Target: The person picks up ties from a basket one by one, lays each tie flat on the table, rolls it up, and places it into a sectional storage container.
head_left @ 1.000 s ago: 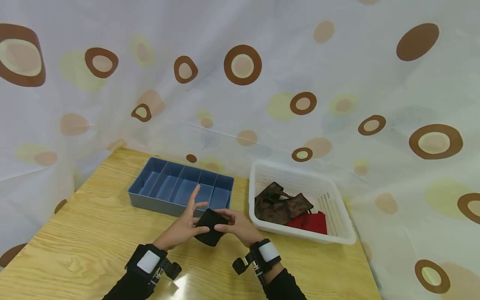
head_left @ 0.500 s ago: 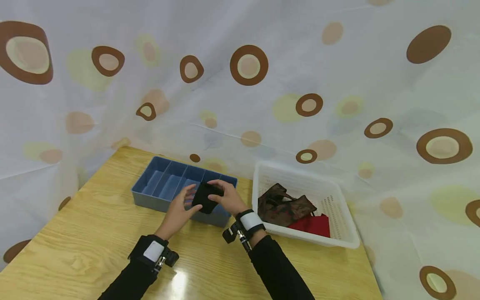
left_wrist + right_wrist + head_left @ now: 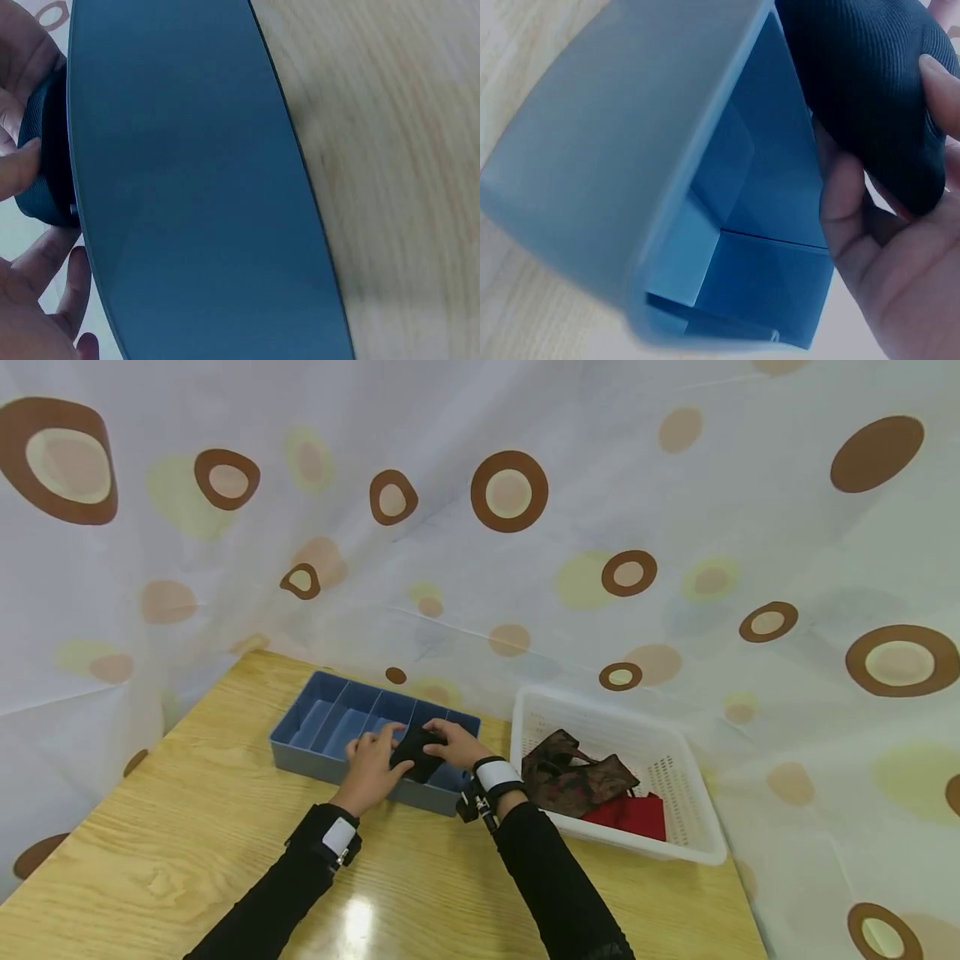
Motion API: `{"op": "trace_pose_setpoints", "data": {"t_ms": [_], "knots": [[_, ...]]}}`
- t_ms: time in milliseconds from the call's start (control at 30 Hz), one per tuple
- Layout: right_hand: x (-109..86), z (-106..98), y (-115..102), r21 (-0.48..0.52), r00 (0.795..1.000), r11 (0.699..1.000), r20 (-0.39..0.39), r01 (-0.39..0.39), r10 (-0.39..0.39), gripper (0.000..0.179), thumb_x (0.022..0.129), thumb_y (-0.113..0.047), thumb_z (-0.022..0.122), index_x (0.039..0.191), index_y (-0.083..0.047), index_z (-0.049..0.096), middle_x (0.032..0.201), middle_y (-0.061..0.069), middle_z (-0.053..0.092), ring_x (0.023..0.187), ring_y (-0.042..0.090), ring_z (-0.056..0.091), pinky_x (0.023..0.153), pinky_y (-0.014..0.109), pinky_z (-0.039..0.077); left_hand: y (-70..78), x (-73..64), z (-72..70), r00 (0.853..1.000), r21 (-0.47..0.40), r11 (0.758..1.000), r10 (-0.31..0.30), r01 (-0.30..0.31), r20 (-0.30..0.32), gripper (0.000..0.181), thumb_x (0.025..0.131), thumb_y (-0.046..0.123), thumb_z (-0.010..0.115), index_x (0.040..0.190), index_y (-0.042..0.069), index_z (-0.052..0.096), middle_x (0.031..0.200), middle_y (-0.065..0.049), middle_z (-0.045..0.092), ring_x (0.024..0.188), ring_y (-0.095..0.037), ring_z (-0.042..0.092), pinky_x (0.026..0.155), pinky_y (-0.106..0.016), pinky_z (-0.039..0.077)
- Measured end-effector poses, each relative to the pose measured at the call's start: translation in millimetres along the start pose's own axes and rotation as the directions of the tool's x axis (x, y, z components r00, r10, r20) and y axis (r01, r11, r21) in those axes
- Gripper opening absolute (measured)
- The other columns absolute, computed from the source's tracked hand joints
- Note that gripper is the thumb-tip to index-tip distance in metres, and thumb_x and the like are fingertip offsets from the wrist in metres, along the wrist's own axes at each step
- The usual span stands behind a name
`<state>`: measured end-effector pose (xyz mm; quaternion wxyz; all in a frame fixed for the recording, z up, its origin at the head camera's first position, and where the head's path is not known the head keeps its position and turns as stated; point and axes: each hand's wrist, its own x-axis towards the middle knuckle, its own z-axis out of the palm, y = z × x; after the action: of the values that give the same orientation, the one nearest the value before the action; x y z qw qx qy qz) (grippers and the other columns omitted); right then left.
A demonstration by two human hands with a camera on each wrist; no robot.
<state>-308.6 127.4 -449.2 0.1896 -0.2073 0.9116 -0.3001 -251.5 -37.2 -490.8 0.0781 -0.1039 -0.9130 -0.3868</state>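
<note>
A folded piece of black ribbed cloth is held at the front rim of the blue divided box, over its right-hand compartments. My right hand pinches the cloth from the right, with the thumb on its ribbed face in the right wrist view. My left hand is at the cloth's left side, its thumb touching the near edge. In the left wrist view, relaxed left fingers touch the cloth's lower end beside the box wall. The cloth's underside is hidden.
Right of the box stands a white perforated basket, holding dark brown patterned cloth and red cloth. Both containers stand on a wooden table. A patterned white sheet hangs behind the table.
Both hands have carried the black cloth forward from above the table to the box, then lowered it to the compartments. The left hand's raised index finger has come down.
</note>
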Motion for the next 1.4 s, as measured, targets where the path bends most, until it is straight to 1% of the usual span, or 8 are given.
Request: {"op": "trace_pose_setpoints", "data": {"t_ms": [367,567,633,800,900,1100,1233,1400], "knots": [[5.5,-3.3,1.7,-0.052,1.000,0.999,-0.006,-0.008,0.008,0.034,0.095,-0.014,0.054,0.128,-0.005,0.053,0.121,0.017,0.061,0.108,0.027,0.060,0.090,0.037,0.049,2.4,5.1,1.1,0.998,0.176,0.982,0.069,-0.070,0.009,0.046,0.085,0.027,0.068,0.121,0.003,0.052,0.098,-0.013,0.067,0.101,-0.032,0.055,0.100,-0.054,0.023],[68.6,23.5,88.3,-0.113,0.997,0.991,-0.029,0.069,-0.072,0.036,0.092,-0.032,0.058,0.124,-0.015,0.056,0.112,0.007,0.065,0.093,0.018,0.064,0.075,0.031,0.051,4.8,6.7,4.1,0.980,0.355,0.916,0.199,-0.189,0.006,0.043,0.085,0.026,0.069,0.115,0.000,0.056,0.087,-0.012,0.071,0.109,-0.031,0.055,0.100,-0.057,0.028],[77.9,26.9,98.3,-0.110,0.999,0.993,-0.024,0.043,-0.045,0.035,0.091,-0.033,0.060,0.122,-0.016,0.057,0.111,0.006,0.066,0.090,0.017,0.064,0.073,0.030,0.050,5.1,6.8,4.7,0.975,0.368,0.904,0.220,-0.218,0.038,0.042,0.087,0.024,0.067,0.117,-0.003,0.055,0.083,-0.012,0.071,0.110,-0.031,0.055,0.100,-0.058,0.027],[40.9,11.7,39.3,-0.098,0.999,0.994,-0.030,-0.039,0.036,0.031,0.092,-0.021,0.061,0.120,-0.008,0.059,0.115,0.013,0.063,0.097,0.024,0.063,0.080,0.036,0.051,5.7,4.2,3.1,0.964,0.372,0.890,0.230,-0.264,0.134,0.046,0.091,0.018,0.061,0.128,-0.007,0.050,0.074,-0.010,0.068,0.119,-0.034,0.050,0.102,-0.059,0.026],[19.5,6.1,7.9,-0.089,0.997,0.994,-0.046,-0.062,0.058,0.030,0.092,-0.009,0.058,0.120,0.001,0.056,0.117,0.020,0.061,0.102,0.031,0.061,0.084,0.040,0.050,4.2,-1.2,3.2,0.965,0.341,0.905,0.214,-0.254,0.152,0.053,0.092,0.018,0.060,0.136,-0.006,0.043,0.089,-0.011,0.070,0.127,-0.036,0.041,0.102,-0.060,0.025],[9.8,8.5,-6.9,-0.135,0.997,0.989,-0.061,-0.061,0.054,0.030,0.093,-0.011,0.056,0.123,-0.003,0.055,0.122,0.020,0.061,0.110,0.033,0.059,0.094,0.045,0.047,-6.0,-14.7,7.9,0.977,0.324,0.924,0.211,-0.202,0.008,0.061,0.088,0.026,0.066,0.139,0.004,0.043,0.143,-0.021,0.037,0.125,-0.043,0.033,0.098,-0.060,0.026],[13.7,11.0,-6.3,-0.190,0.994,0.977,-0.069,-0.095,0.083,0.030,0.093,-0.015,0.058,0.122,-0.008,0.058,0.121,0.016,0.063,0.112,0.032,0.057,0.100,0.053,0.036,-5.7,-19.1,8.0,0.964,0.364,0.906,0.257,-0.214,-0.073,0.055,0.081,0.027,0.074,0.127,0.007,0.053,0.135,-0.019,0.042,0.118,-0.038,0.041,0.097,-0.057,0.030],[18.6,18.6,0.8,-0.267,0.991,0.957,-0.101,-0.116,0.092,0.025,0.090,-0.016,0.062,0.114,-0.010,0.062,0.115,0.012,0.066,0.112,0.032,0.054,0.095,0.052,0.032,-3.2,-25.7,12.5,0.947,0.459,0.838,0.321,-0.295,0.022,0.049,0.077,0.029,0.077,0.118,0.008,0.060,0.115,-0.007,0.060,0.108,-0.027,0.053,0.098,-0.056,0.033]]}}
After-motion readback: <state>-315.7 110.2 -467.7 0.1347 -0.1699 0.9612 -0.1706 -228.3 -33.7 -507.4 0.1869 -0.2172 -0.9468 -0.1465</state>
